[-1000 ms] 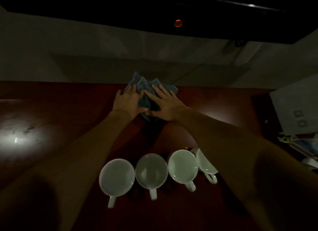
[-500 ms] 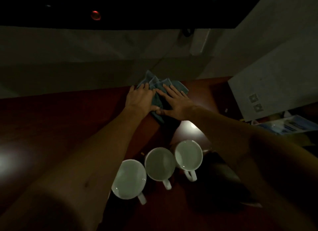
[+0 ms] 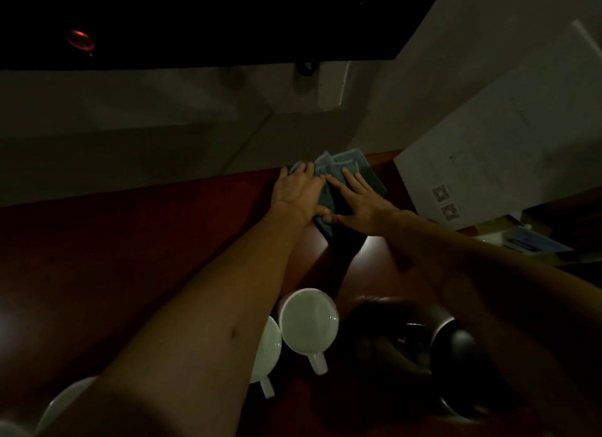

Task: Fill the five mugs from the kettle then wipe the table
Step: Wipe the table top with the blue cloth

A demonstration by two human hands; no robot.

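Note:
A blue cloth (image 3: pixel 368 176) lies flat on the dark red table (image 3: pixel 146 241) near its far edge. My left hand (image 3: pixel 298 192) and my right hand (image 3: pixel 361 202) press on the cloth side by side with straight fingers, thumbs touching. White mugs stand near me: one (image 3: pixel 308 321) in full view, one (image 3: pixel 268 348) partly behind my left forearm, another (image 3: pixel 62 404) at the lower left. A dark kettle (image 3: pixel 423 348) with a metal body stands right of the mugs under my right forearm.
A white box (image 3: pixel 488 149) stands at the table's right end, close to the cloth. Papers and packets (image 3: pixel 534 244) lie beyond it on the right. A pale wall (image 3: pixel 163 127) rises directly behind the table's far edge.
Both hands have slid the cloth rightward along the far edge toward the white box. The view swung right, so the kettle now shows and the mugs sit lower left.

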